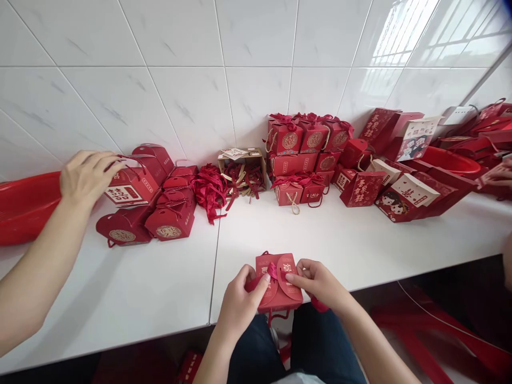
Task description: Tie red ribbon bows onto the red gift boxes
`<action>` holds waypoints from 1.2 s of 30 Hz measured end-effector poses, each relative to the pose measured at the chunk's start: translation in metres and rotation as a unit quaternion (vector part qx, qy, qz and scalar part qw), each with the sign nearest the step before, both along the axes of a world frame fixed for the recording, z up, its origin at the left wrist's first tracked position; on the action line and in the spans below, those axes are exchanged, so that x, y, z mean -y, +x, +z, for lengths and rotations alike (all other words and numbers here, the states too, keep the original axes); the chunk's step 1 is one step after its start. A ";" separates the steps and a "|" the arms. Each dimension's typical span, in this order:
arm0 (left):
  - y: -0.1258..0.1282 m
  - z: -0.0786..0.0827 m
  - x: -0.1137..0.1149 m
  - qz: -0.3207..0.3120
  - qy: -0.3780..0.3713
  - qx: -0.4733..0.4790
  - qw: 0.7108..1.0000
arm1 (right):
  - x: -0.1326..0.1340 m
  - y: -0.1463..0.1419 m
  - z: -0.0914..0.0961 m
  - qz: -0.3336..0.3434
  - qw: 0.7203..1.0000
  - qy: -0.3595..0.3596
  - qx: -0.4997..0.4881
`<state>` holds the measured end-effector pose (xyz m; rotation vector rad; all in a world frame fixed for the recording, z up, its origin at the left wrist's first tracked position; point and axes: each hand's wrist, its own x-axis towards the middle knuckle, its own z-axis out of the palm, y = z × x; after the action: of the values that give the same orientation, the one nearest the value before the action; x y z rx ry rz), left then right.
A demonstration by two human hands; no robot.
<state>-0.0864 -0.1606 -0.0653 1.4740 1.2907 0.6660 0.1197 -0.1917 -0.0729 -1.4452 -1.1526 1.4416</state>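
Note:
A red gift box [262, 305] with gold Chinese characters sits at the table's front edge, above my lap. Its curved top flaps overlap, and a red ribbon [272, 270] is looped and gathered at their middle. My left hand [245, 296] is closed at the box's left side, its thumb by the ribbon's knot and the fingers around a ribbon length. On the right side my right hand [318, 282] pinches near the flap, thumb on the box top. A ribbon end hangs below that hand. Dark red cord handles stick out at the box's far and near sides.
A co-worker's hand [86, 173] reaches in from the left to a handled red box [134, 184]. Beyond me lie a red ribbon pile [210, 186], a carton of ribbons [262, 162] and stacked boxes [294, 162]. Red basins [28, 208] and another person's hand [498, 175] flank the table.

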 end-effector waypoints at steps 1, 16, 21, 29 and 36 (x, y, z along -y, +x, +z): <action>-0.004 -0.001 -0.002 0.006 0.015 0.005 1.000 | -0.001 0.006 0.000 0.012 1.000 -0.003 -0.006; -0.033 -0.031 -0.022 0.056 0.070 -0.055 0.994 | -0.008 0.044 -0.026 -0.007 0.994 0.088 0.069; -0.048 -0.025 -0.004 0.240 0.177 -0.117 0.947 | 0.013 0.057 -0.018 -0.142 0.977 0.125 0.102; -0.046 -0.014 0.024 -0.052 -0.136 0.017 0.989 | 0.044 0.033 -0.022 0.098 0.992 -0.051 -0.053; -0.027 -0.024 0.010 0.121 -0.159 0.260 0.945 | 0.053 0.017 -0.027 0.047 0.985 -0.102 -0.131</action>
<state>-0.1133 -0.1709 -0.0894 0.8083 1.1024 0.8894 0.1368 -0.2445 -0.1003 -1.3003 -0.9398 1.7993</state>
